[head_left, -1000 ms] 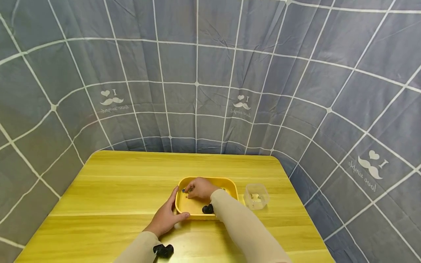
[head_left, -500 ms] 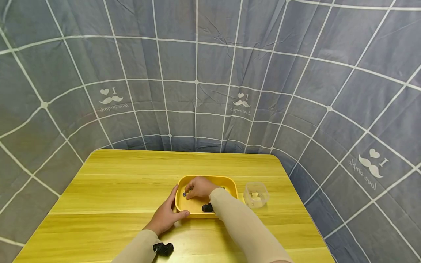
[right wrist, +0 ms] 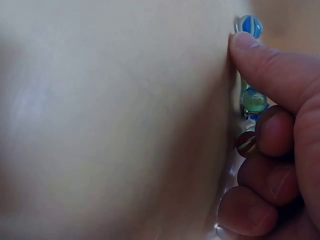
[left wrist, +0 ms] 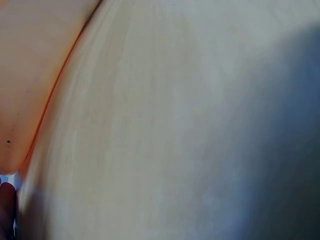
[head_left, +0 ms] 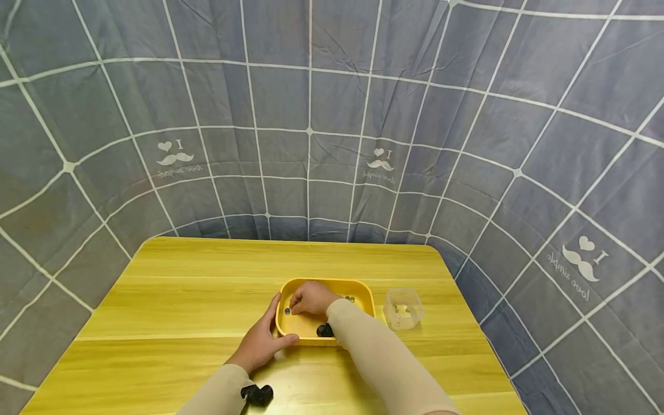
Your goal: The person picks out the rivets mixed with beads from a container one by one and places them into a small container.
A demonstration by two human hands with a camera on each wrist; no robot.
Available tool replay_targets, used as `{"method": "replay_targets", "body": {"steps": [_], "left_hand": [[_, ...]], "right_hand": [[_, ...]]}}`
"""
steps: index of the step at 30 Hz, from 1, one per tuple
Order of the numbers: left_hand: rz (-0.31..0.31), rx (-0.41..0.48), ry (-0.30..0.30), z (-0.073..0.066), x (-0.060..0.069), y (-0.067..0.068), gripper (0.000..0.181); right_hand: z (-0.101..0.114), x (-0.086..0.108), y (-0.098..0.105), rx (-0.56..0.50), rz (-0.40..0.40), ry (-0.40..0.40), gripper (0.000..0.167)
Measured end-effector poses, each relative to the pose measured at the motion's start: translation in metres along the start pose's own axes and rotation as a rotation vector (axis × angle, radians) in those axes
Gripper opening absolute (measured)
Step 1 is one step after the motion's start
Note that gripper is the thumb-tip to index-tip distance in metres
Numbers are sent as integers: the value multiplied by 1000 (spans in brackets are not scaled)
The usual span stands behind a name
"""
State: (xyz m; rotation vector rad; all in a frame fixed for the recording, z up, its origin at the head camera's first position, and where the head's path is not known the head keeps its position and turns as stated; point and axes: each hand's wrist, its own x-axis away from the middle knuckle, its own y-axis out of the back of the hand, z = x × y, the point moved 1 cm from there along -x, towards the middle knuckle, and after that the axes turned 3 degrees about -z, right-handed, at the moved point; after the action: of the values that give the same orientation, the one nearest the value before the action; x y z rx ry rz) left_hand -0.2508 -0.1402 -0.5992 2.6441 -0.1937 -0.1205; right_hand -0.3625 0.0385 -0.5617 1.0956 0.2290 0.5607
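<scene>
A yellow tray (head_left: 358, 282) lies on the table. My left hand (head_left: 261, 344) steadies its near left corner, thumb along the front wall and fingers along the left side. Inside the tray is my right hand (head_left: 314, 298), fingers lowered to the floor. A blue marble (head_left: 287, 310) lies just left of its fingertips, and green marbles (head_left: 350, 299) lie behind its wrist. In the right wrist view, the thumb tip is beside a blue-striped marble (right wrist: 251, 26). A green marble (right wrist: 254, 100) shows between thumb and curled index finger; whether it is pinched is unclear. A dark red marble (right wrist: 246, 143) is by the fingers.
A clear plastic box (head_left: 403, 309) with a few small marbles in it stands right of the tray. The wooden table (head_left: 181, 311) extends around both. Behind it hangs a grey checked curtain (head_left: 332, 202).
My right hand has shifted slightly within the tray. The blue marble near its fingertips has moved toward me, and the green marbles behind the wrist show more. My left hand stays in place.
</scene>
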Motion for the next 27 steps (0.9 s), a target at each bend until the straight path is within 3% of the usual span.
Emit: {"method": "replay_targets", "body": {"steps": [10,19,27], "left_hand": [[-2,2,-3,2,-1,-1,116],[2,6,2,1,-1,-2,115],[-8,-2,-1,3,0,-3,115]], "right_hand": [[3,0,2,7,4,16,6],[1,2,2,-32,-2,-45,6],[1,1,0,-56,12,-36,7]]}}
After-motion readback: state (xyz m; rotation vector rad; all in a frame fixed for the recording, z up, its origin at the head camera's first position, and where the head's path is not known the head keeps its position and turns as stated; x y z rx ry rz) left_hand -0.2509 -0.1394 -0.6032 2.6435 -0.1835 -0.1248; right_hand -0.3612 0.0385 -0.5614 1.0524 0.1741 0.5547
